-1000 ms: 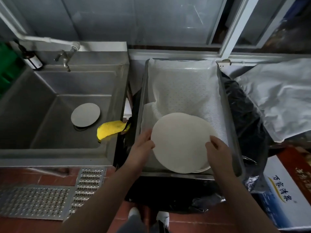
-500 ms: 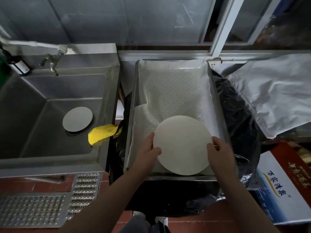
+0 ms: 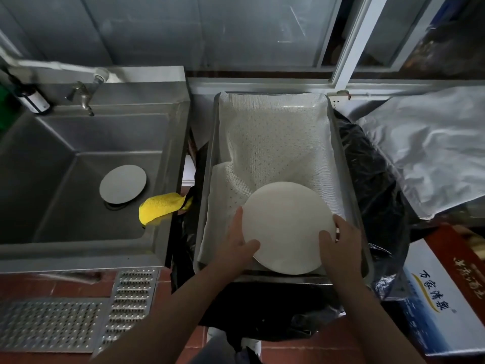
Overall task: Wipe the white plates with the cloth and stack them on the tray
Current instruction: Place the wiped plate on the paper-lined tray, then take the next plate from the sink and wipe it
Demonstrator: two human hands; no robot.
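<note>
Both hands grip a round, matte white plate (image 3: 287, 225) at the near end of the steel tray (image 3: 210, 164): left hand (image 3: 240, 239) and right hand (image 3: 341, 241), fingers curled on its rim. A dimpled white liner (image 3: 273, 143) covers the tray. A nubby yellow cloth (image 3: 160, 207) drapes the steel sink (image 3: 78, 137) edge, left; another round plate (image 3: 122, 183) lies inside.

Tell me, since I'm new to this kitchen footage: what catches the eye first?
The round white plate at the near end of the cloth-lined steel tray, gripped at its edges by the left hand and right hand. Then the bright yellow cloth draped over the steel sink's right rim.
</note>
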